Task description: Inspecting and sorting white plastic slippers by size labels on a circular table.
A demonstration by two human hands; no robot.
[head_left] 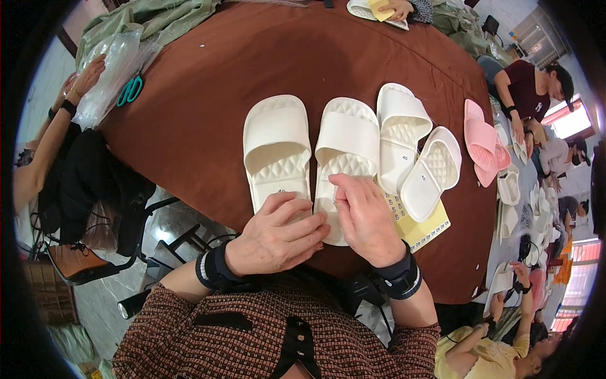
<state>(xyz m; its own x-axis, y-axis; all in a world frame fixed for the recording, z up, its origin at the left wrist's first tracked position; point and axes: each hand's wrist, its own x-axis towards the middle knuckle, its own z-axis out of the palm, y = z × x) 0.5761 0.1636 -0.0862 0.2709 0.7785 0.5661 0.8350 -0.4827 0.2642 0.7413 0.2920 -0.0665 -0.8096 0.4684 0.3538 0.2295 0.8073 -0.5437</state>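
Two white slide slippers lie side by side before me, the left slipper [276, 140] and the right slipper [348, 140], straps away from me. My left hand [278, 230] rests over the heel of the left slipper, its fingers curved, apart and reaching toward the right one. Over the right slipper's heel, my right hand [366, 218] has thumb and forefinger pinched together; whatever is between them is too small or hidden. A small printed sticker shows on the left slipper, partly behind my fingers. Beside my right hand, a yellow sheet of stickers [435, 224] lies partly under another white slipper [421, 196].
A further white slipper [394, 151] and pink slippers [481, 139] lie to the right on the brown-covered table [189, 126]. Teal-handled scissors [130, 91] and clear plastic bags [107, 76] are at the left, near another person's hands. Other people handle slippers at the far side and right.
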